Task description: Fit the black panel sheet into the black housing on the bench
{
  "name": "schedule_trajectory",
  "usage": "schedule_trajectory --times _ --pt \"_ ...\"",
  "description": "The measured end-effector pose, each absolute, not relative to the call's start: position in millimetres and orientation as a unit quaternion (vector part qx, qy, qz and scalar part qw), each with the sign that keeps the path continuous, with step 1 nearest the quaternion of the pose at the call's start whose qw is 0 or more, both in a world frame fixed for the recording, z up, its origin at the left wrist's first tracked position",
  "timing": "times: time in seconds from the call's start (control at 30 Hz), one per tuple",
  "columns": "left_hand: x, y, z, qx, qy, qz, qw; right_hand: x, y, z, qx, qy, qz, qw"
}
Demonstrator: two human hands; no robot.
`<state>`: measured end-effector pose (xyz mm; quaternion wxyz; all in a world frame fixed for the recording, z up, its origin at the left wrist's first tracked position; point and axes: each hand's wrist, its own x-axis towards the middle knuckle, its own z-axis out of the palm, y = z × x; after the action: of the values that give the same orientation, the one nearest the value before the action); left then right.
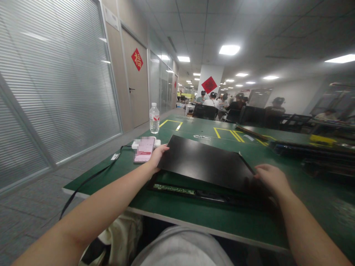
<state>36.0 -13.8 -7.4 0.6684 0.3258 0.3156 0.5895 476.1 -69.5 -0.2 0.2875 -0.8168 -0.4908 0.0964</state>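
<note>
Between my two hands a thin black display panel [205, 160] is held tilted, its glossy dark face toward me. My left hand [158, 156] is closed on its left edge near the far corner. The fingers of my right hand [271, 177] grip the right edge, and some are hidden from view. Along the near side, below the panel, runs a narrow strip with a green circuit board [174, 189]; whether it is joined to the panel I cannot tell. Beside my left hand lies a phone [144, 151] with a lit pink screen.
A green table [111, 181] has yellow tape marks. A water bottle [154, 119] stands at the far left, with a black strap [91, 181] over the left edge. Dark stacked panels [302, 147] and a yellow item [322, 140] lie right. Several people sit at tables beyond.
</note>
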Motion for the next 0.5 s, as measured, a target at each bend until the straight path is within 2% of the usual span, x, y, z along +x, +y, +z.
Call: schedule_trajectory --times 0.5 --pt "25 3 -18 0.381 0.411 0.579 0.593 473 -69 0 -0.815 -0.485 0.107 0.298"
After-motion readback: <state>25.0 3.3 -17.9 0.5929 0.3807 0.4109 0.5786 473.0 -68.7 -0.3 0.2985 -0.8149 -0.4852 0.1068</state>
